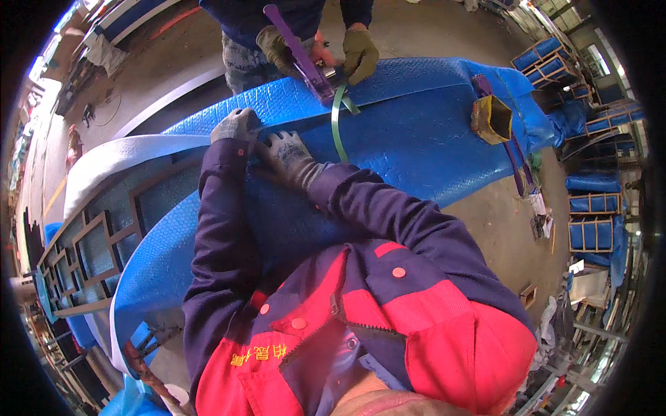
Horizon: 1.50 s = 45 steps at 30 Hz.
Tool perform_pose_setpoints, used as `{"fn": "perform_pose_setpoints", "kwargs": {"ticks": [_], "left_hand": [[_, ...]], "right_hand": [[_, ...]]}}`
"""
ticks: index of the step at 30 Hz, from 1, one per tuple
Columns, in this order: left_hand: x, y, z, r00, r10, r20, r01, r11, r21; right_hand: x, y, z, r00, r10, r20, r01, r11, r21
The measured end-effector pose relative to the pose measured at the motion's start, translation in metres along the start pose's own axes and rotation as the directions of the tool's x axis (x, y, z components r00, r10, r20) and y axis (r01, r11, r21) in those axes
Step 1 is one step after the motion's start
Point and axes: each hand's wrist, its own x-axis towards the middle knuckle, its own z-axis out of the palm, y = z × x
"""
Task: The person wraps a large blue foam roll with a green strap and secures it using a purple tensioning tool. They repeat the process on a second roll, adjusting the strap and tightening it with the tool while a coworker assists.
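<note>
1. Two gloved hands of the person wearing the camera lie flat on a long bundle wrapped in blue bubble sheet; both forearms, in dark blue sleeves, reach forward from a red and navy jacket at the lower edge.
2. Left hand, in a grey knit glove, is curled over the upper edge of the wrap, fingers bent and pressing down on the sheet, closed around nothing else.
3. Right hand, in a speckled grey glove, rests just beside it, fingers spread apart and palm down on the wrap, gripping nothing.
4. Across the bundle a second person stands; their two hands in olive gloves hold a purple strapping tool, long-handled and slanted, at the far edge.
5. From that tool a thin green strap runs down over the wrap, near the right hand but apart from it.
6. Bubble sheet looks dimpled and glossy; white foam covers the bundle's left end, where a brown lattice frame shows.
7. A squarish brass-coloured piece sits on the wrap to the right.
</note>
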Motion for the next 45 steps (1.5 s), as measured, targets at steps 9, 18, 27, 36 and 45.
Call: {"fn": "perform_pose_setpoints", "kwargs": {"ticks": [9, 18, 27, 36, 45], "left_hand": [[0.005, -0.017, -0.007, 1.000, 0.016, -0.006, -0.016, 1.000, 0.009], [-0.006, -0.042, 0.063, 0.972, 0.004, -0.234, -0.066, 0.963, -0.260], [-0.031, -0.005, 0.046, 0.951, -0.084, -0.297, 0.011, 0.971, -0.237], [-0.034, 0.009, 0.023, 0.951, -0.136, -0.278, 0.054, 0.958, -0.283], [-0.031, -0.003, 0.046, 0.939, -0.012, -0.344, -0.049, 0.985, -0.168]], "right_hand": [[0.028, 0.024, 0.007, 0.962, -0.171, -0.211, 0.220, 0.946, 0.237], [0.036, 0.006, -0.003, 0.986, 0.073, 0.152, -0.070, 0.997, -0.024], [-0.122, 0.061, -0.167, 0.858, 0.253, -0.447, 0.036, 0.837, 0.545], [-0.094, 0.137, -0.030, 0.973, 0.190, -0.134, -0.112, 0.887, 0.449], [-0.084, 0.134, -0.041, 0.977, 0.030, -0.211, -0.050, 0.995, -0.092]]}}
